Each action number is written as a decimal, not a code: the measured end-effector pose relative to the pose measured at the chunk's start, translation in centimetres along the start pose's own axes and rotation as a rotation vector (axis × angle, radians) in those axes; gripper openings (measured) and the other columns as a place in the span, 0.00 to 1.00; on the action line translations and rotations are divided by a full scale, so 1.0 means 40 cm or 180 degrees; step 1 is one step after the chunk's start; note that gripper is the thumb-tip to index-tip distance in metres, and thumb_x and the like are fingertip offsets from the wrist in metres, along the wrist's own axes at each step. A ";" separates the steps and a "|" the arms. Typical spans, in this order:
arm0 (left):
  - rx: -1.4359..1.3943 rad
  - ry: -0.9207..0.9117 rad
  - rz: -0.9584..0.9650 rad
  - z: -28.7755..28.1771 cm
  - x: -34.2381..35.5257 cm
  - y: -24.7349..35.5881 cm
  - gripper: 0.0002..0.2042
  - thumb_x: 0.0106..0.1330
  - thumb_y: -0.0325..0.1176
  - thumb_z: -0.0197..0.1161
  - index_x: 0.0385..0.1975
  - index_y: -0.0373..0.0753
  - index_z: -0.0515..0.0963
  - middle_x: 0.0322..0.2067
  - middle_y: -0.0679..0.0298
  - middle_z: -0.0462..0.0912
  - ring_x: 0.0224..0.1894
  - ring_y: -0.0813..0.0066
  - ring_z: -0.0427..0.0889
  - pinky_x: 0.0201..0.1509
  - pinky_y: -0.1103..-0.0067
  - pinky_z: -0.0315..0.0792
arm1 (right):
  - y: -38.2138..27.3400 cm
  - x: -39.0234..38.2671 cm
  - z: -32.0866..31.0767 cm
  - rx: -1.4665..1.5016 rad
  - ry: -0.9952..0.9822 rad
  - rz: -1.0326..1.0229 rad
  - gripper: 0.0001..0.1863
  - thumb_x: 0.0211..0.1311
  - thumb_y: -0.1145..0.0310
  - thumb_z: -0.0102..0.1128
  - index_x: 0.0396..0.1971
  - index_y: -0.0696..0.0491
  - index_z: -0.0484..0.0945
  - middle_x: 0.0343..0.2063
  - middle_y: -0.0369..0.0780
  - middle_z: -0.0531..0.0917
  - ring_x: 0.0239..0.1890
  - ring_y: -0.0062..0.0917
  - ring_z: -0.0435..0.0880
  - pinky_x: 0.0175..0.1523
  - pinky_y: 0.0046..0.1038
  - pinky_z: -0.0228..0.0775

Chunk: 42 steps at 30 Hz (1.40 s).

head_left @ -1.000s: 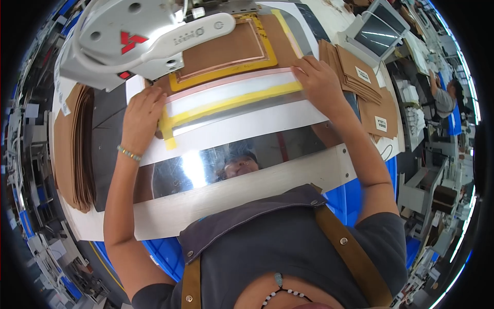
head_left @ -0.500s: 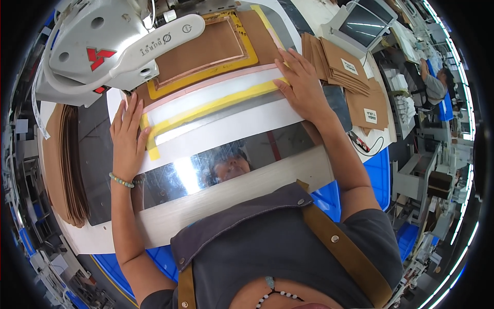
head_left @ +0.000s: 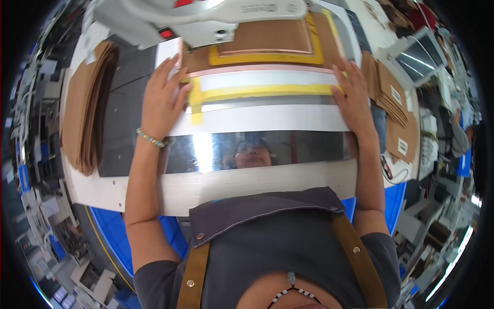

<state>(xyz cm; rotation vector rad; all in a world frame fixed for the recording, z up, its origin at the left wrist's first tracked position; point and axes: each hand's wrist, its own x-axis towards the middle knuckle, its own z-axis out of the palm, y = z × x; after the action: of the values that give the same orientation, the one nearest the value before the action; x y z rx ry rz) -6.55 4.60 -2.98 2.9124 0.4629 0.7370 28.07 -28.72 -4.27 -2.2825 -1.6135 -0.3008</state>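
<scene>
My left hand (head_left: 165, 100) lies flat with fingers stretched at the left edge of a layered template. My right hand (head_left: 354, 100) rests likewise on its right edge, thumb by the end of a yellow tape strip (head_left: 262, 93). Between them are a pink strip (head_left: 257, 69), white and grey bands, and a short upright yellow tape piece (head_left: 196, 103). Beyond lies a brown sheet (head_left: 272, 35) under a yellow frame (head_left: 265, 59) with a copper-coloured inner edge. A white sewing machine head (head_left: 200, 31) overhangs the far left and hides part of it.
A mirror-like metal plate (head_left: 309, 147) lies nearer me. Folded brown pieces (head_left: 85, 110) are stacked at left; brown panels with white labels (head_left: 386, 85) lie at right. A small screen (head_left: 418, 59) stands behind them. Blue bins (head_left: 110, 232) show below the table.
My view has turned and shifted, so the machine head sits higher in the picture and the template looks more level. Both hands stay flat at the template's two edges.
</scene>
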 end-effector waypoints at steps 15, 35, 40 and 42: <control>0.0377 -0.0143 -0.0146 -0.007 -0.010 0.020 0.18 0.69 0.35 0.71 0.56 0.38 0.85 0.65 0.56 0.81 0.64 0.54 0.81 0.64 0.65 0.79 | -0.023 0.005 -0.016 -0.0083 -0.0211 0.0229 0.27 0.82 0.53 0.51 0.72 0.49 0.74 0.78 0.44 0.65 0.81 0.43 0.56 0.83 0.45 0.47; 0.0136 -0.0349 0.0057 -0.015 0.002 0.024 0.18 0.72 0.25 0.64 0.61 0.36 0.82 0.68 0.54 0.79 0.66 0.52 0.80 0.69 0.64 0.74 | -0.004 0.000 -0.025 0.0096 0.0262 0.0076 0.23 0.74 0.56 0.63 0.63 0.50 0.82 0.74 0.44 0.71 0.78 0.44 0.64 0.77 0.46 0.60; 0.0338 0.0261 0.0289 -0.043 -0.015 0.032 0.15 0.75 0.27 0.63 0.59 0.32 0.82 0.65 0.51 0.81 0.62 0.49 0.83 0.65 0.62 0.78 | 0.104 -0.014 -0.196 -0.0213 0.0848 0.0533 0.18 0.72 0.58 0.64 0.55 0.51 0.86 0.64 0.44 0.80 0.69 0.39 0.75 0.69 0.40 0.70; 0.0144 0.1051 0.0748 -0.128 -0.004 0.087 0.15 0.78 0.28 0.62 0.57 0.25 0.81 0.57 0.43 0.85 0.59 0.47 0.86 0.63 0.61 0.80 | 0.216 -0.064 -0.263 -0.0352 0.0719 0.1175 0.18 0.72 0.60 0.63 0.55 0.51 0.86 0.61 0.44 0.83 0.67 0.38 0.77 0.66 0.38 0.73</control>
<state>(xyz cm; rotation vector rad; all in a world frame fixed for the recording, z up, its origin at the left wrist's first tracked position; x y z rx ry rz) -8.22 1.36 2.04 2.9246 0.1631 1.2660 35.53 -37.62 3.30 -2.4660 -1.0662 -0.5414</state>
